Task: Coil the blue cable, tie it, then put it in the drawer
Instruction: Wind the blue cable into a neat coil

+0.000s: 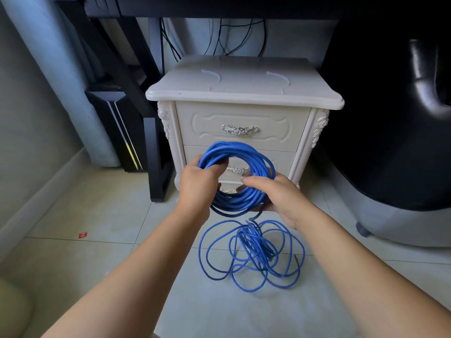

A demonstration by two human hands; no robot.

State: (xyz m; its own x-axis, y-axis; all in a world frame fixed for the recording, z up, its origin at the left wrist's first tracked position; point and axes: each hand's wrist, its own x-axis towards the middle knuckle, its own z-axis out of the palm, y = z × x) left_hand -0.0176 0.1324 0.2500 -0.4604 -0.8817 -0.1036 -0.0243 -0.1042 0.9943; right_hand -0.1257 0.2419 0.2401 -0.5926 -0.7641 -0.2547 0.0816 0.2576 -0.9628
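Above pale floor tiles [102, 215], before a cream nightstand [244, 93] under a dark desk [219, 6], drawers [268, 132] closed.
Gripped as a coil by left hand [199, 184] and right hand [278, 193]: blue cable [244, 150], loose loops trailing onto tiles.

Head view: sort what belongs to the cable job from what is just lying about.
Job:
- blue cable, part coiled, the rest loose on the floor
- left hand and right hand, both gripping the coil
- nightstand, drawers closed

Lying about:
- red scrap on the tiles
- black tower case
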